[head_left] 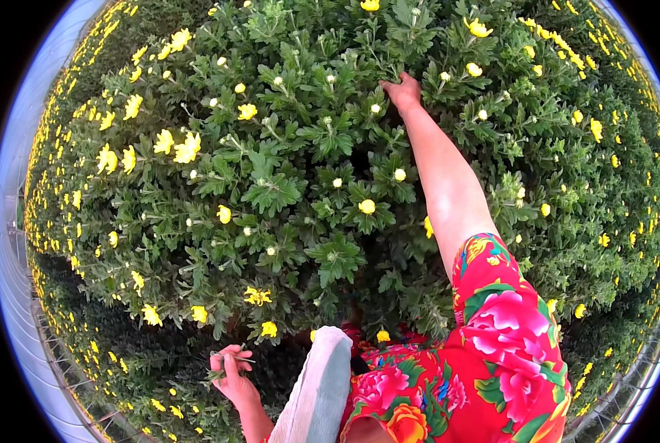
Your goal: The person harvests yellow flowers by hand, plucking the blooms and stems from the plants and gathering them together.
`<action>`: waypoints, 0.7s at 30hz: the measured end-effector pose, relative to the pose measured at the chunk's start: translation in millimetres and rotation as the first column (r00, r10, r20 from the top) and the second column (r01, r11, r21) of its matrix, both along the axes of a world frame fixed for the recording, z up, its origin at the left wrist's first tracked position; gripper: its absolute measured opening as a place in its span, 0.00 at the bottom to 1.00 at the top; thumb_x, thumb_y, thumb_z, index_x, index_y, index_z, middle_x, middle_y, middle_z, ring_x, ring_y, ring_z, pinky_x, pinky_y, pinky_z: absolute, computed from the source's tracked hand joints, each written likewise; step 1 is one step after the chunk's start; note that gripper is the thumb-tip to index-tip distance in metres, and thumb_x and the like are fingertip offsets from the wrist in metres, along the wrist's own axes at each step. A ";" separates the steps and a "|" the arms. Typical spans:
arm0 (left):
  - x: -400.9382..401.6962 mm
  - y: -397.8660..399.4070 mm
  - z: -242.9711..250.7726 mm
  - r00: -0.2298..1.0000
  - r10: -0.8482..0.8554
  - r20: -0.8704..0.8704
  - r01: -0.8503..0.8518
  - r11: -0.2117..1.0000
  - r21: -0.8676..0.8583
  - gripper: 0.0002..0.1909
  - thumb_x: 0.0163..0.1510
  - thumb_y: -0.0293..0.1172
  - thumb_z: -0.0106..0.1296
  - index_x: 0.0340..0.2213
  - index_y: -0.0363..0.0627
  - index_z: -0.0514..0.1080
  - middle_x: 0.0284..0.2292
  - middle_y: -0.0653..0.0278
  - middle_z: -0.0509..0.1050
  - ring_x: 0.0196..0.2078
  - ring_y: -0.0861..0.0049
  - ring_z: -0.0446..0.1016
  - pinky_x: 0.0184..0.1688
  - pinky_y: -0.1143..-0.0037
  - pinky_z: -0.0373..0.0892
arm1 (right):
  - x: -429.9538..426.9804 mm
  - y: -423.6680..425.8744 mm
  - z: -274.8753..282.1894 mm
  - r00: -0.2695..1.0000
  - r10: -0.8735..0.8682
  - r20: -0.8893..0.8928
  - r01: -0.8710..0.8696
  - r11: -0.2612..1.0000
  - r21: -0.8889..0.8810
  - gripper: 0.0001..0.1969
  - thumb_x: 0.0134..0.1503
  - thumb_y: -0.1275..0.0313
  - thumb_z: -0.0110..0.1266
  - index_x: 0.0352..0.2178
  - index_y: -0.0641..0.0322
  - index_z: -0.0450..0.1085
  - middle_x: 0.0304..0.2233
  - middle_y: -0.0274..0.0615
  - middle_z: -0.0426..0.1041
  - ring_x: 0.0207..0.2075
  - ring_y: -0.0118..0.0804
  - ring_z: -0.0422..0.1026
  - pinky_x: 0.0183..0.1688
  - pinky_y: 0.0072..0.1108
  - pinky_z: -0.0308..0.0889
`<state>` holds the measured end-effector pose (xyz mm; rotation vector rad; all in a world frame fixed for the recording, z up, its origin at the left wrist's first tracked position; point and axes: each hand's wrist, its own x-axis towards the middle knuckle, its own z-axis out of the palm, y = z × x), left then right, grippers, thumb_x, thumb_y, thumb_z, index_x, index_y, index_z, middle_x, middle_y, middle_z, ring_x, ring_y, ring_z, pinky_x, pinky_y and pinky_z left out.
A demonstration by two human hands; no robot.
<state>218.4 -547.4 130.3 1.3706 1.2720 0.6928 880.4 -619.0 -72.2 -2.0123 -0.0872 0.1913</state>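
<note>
Yellow chrysanthemum plants (pixel 330 257) with green leaves, pale buds and open flowers fill the view before me. My right hand (pixel 404 93) reaches far out among the stems at the upper middle; its fingertips are partly lost in the leaves, so whether they pinch a stem cannot be told. At the lower left, my left hand (pixel 234 372) is raised beside the near edge of the plants, its fingers curled round a few small green stems (pixel 218 374). Near the centre is a round yellow flower (pixel 366 206).
A red floral garment (pixel 501 354) covers my body and upper arm. A pale cloth (pixel 317 387) juts up at the bottom middle. Dark gaps lie between the plant rows, and the curved greenhouse wall (pixel 17 310) runs along the left rim.
</note>
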 end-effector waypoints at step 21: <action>-27.3 -19.8 -11.1 0.973 -0.029 -0.230 0.031 1.000 0.002 0.07 0.59 0.29 0.45 0.28 0.40 0.66 0.32 0.61 0.74 0.27 0.80 0.74 0.23 0.83 0.64 | 22.8 11.0 -16.1 0.995 -0.034 -0.093 0.063 0.940 0.335 0.20 0.51 0.74 0.59 0.46 0.67 0.68 0.38 0.42 0.76 0.35 0.35 0.75 0.41 0.25 0.67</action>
